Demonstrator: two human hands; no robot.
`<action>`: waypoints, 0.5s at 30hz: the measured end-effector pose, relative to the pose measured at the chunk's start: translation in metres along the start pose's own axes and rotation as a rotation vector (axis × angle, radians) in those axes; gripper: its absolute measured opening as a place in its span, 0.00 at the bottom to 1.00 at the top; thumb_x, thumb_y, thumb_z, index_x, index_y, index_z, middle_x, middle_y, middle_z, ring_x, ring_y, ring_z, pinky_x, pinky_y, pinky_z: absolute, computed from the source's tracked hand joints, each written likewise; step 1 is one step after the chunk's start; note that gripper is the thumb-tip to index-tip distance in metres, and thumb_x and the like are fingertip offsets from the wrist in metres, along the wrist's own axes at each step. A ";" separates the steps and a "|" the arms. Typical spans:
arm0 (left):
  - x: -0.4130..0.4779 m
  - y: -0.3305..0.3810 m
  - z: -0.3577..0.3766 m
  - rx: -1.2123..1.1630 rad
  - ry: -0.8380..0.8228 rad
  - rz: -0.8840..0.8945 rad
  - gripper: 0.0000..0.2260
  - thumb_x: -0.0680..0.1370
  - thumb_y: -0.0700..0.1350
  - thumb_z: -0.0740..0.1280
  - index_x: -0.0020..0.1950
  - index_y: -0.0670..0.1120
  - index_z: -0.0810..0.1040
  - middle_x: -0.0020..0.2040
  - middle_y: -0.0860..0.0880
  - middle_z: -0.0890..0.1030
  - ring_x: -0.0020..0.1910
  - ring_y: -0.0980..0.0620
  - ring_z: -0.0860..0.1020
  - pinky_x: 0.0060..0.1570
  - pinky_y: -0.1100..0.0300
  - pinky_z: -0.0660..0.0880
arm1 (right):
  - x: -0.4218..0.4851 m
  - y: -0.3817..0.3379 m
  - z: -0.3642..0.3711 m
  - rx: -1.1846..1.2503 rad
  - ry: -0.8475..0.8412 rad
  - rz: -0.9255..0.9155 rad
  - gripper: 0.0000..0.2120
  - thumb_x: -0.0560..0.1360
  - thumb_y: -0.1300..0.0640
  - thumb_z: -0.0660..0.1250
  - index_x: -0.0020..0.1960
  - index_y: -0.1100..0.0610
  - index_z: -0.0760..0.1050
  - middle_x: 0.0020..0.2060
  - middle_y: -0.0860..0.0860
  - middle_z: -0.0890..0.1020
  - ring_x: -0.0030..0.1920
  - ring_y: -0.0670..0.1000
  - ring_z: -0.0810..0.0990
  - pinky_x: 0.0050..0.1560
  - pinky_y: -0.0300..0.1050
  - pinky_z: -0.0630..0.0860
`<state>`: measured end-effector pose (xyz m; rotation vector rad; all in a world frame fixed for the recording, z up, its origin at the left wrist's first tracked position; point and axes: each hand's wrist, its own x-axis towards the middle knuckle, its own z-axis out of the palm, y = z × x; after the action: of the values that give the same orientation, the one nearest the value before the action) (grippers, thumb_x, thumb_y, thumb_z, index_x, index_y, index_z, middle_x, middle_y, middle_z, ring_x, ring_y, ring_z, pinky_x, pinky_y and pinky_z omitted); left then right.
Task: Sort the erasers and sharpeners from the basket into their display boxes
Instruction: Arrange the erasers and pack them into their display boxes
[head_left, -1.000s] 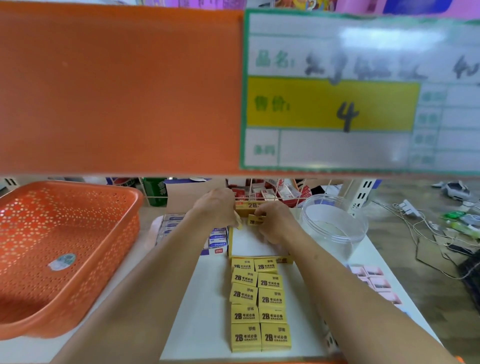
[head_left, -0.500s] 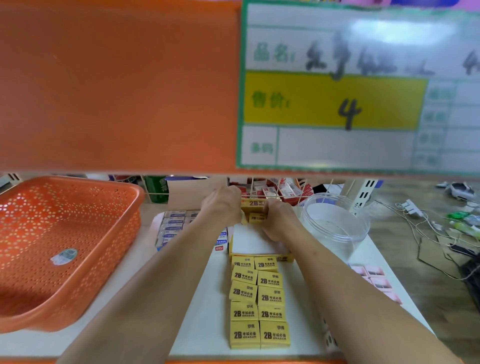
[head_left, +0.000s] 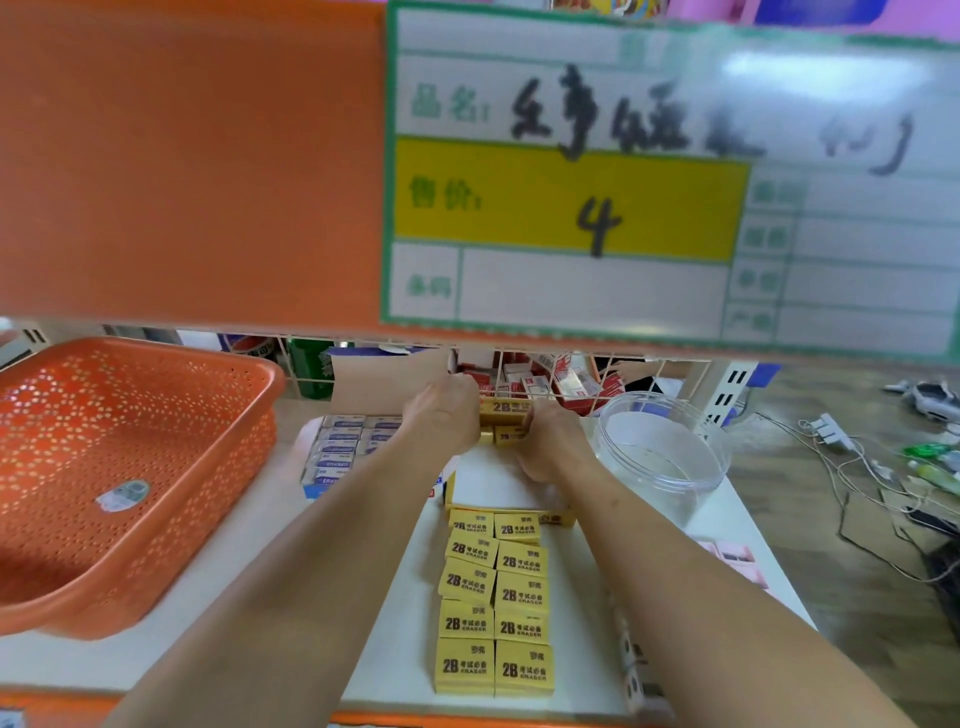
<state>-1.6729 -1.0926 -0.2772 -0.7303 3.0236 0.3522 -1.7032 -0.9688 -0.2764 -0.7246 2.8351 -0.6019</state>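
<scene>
Both hands meet at the far end of the white table (head_left: 400, 649), towards 12 o'clock, under the orange shelf edge (head_left: 182, 156) and its price label (head_left: 623, 208) with a handwritten 4. The left hand (head_left: 444, 418) and the right hand (head_left: 553, 444) have their fingers curled in on a yellow 2B eraser (head_left: 510, 435), one at each end. They pinch it between them at the back of the yellow display box (head_left: 493, 480), whose white floor shows just this side of the hands. Right above the held eraser is a yellow strip marked 2B (head_left: 503, 408); whether that is the box's back wall or another eraser I cannot tell. From the box's near edge, running toward 6 o'clock, lie two rows of yellow 2B erasers (head_left: 496, 597), flat, label up, side by side and touching. At 9 o'clock stands the orange perforated basket (head_left: 156, 545), with a sticker (head_left: 123, 494) on its floor. Between the basket and the left forearm, around 11 o'clock, sits a box of blue-and-white erasers (head_left: 337, 452) packed in rows. At 2 o'clock a clear plastic jar (head_left: 665, 457) stands upright, just beside the right wrist. Pink items (head_left: 732, 558) lie at the table's 3 o'clock edge, too blurred to name. Behind the hands a wire rack (head_left: 519, 374) holds red-and-white packs (head_left: 566, 382).
</scene>
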 end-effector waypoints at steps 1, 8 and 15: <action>0.001 -0.001 0.000 0.005 0.008 0.000 0.11 0.75 0.34 0.62 0.54 0.44 0.76 0.41 0.48 0.75 0.41 0.47 0.75 0.40 0.56 0.73 | 0.001 0.001 0.000 0.009 0.004 0.004 0.08 0.74 0.62 0.63 0.51 0.61 0.77 0.50 0.56 0.82 0.53 0.57 0.79 0.49 0.43 0.72; 0.001 0.003 0.004 0.117 -0.079 0.023 0.13 0.79 0.37 0.58 0.61 0.45 0.76 0.60 0.45 0.78 0.55 0.46 0.76 0.45 0.59 0.70 | -0.001 -0.002 -0.001 0.082 0.067 0.062 0.08 0.75 0.67 0.58 0.47 0.58 0.73 0.53 0.57 0.79 0.55 0.56 0.77 0.47 0.40 0.67; 0.001 -0.001 -0.010 0.052 -0.082 0.076 0.08 0.78 0.37 0.60 0.56 0.41 0.75 0.44 0.48 0.74 0.36 0.51 0.72 0.36 0.63 0.69 | -0.004 -0.002 0.004 0.166 0.100 0.133 0.11 0.73 0.68 0.58 0.49 0.60 0.76 0.50 0.56 0.80 0.53 0.55 0.76 0.50 0.45 0.71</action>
<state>-1.6728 -1.0955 -0.2678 -0.5836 2.9771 0.2958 -1.6980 -0.9699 -0.2791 -0.4869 2.8495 -0.8610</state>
